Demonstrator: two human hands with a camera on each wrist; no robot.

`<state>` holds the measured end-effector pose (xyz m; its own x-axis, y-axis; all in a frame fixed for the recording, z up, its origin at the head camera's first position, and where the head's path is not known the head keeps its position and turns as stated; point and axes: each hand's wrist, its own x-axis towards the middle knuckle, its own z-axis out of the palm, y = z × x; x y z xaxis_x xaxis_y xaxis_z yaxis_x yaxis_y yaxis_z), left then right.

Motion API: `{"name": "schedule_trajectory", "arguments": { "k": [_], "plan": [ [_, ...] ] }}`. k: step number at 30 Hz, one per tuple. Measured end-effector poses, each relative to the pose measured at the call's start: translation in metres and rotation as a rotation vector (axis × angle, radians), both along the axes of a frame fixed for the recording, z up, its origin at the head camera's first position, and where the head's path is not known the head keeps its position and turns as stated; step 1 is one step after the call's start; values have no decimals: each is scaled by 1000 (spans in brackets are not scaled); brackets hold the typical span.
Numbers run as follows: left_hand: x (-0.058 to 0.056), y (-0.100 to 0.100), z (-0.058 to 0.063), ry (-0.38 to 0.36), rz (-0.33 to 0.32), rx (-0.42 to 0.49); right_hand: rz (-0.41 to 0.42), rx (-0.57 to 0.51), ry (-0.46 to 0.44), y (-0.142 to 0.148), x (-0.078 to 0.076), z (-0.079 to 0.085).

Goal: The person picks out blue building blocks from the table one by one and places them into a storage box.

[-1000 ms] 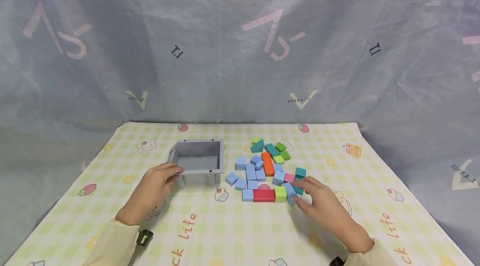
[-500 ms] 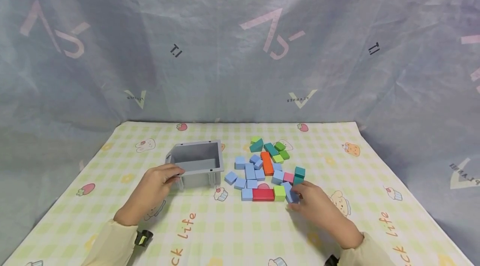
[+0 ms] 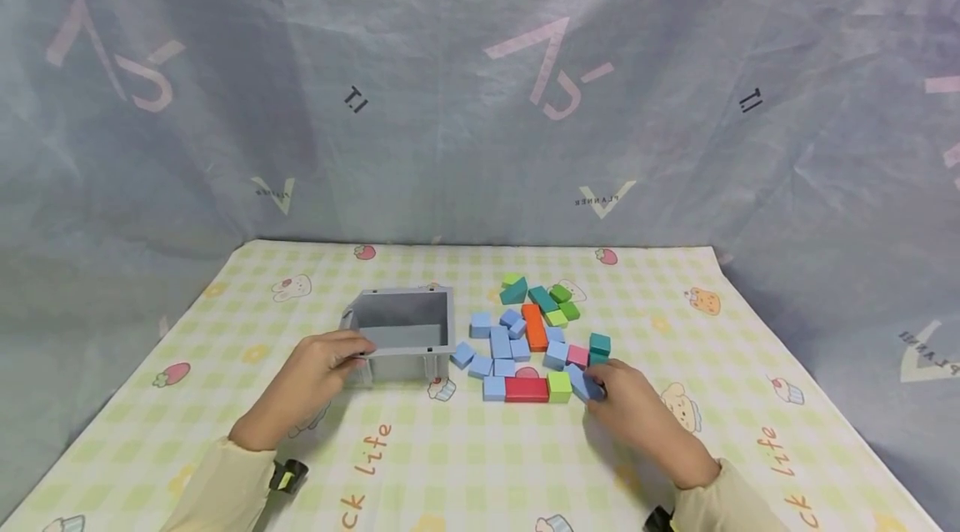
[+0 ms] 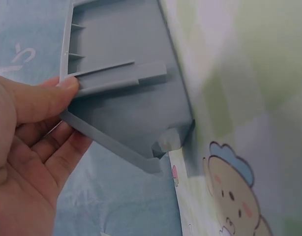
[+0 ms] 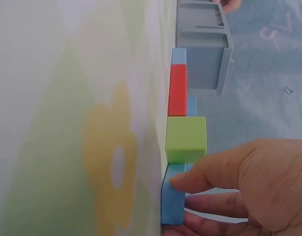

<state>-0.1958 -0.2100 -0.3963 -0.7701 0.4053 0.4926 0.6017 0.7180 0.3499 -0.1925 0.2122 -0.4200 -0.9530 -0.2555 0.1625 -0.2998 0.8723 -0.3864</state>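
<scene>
My left hand (image 3: 307, 373) holds the near-left rim of a grey plastic bin (image 3: 401, 368). In the left wrist view, the thumb (image 4: 67, 89) lies on the rim, with the other fingers on the opposite side. The visible part of the bin's inside holds nothing. At the right side of a loose group of blocks, my right hand (image 3: 641, 411) pinches a long blue block (image 3: 581, 382). The right wrist view has the thumb on this block's near face and fingers behind it. A lime green cube (image 3: 559, 388) stands just left of the held block, beside a red block (image 3: 527, 390).
Several blue blocks (image 3: 500, 343), an orange block (image 3: 535, 328) and a pink block (image 3: 577, 356) lie between the hands. Teal blocks (image 3: 600, 343) stand right, and green ones (image 3: 569, 311) behind. A checkered cloth (image 3: 435, 465) covers the table; a grey curtain (image 3: 450, 140) hangs behind.
My right hand has closed its thumb and fingers on the long blue block. The bin has shifted slightly right and nearer, with my left hand still on its rim.
</scene>
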Motion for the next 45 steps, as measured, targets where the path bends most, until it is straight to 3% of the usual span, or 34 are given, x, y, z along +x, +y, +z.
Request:
{"name": "schedule_trajectory", "arguments": {
  "k": [16,27,31,38,45],
  "plan": [
    [-2,2,3,41,-18,-26,-37,-26,-27,5,-3,5],
    [-2,2,10,62,25,-106,-50,11,49,15,6,51],
    [-1,0,11,55,42,-113,-4,-39,110,-7,4,67],
    [0,0,7,43,53,-111,167,-103,203,-66,-11,84],
    [2,1,-2,25,56,-75,290,-78,188,-121,-24,92]
  ]
}}
